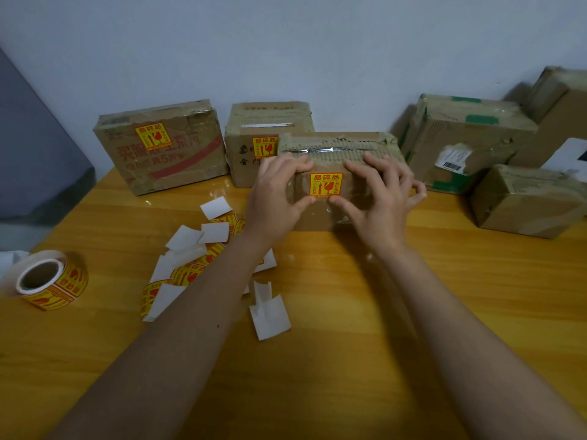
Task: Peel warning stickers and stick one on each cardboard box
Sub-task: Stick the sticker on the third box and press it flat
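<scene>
Wooden table (349, 312) carries taped cardboard boxes; the middle box (349, 154) is sealed, contents unseen; left hand (276, 198) and right hand (378, 201) press spread fingers around its front; yellow warning sticker (326, 184) stuck between them; sticker roll (52, 279) far left.

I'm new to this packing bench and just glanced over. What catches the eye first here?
Both hands, left hand and right hand, press a yellow warning sticker onto the middle box. Left of them, a sticker roll and scattered backing papers lie on the wooden table.
</scene>
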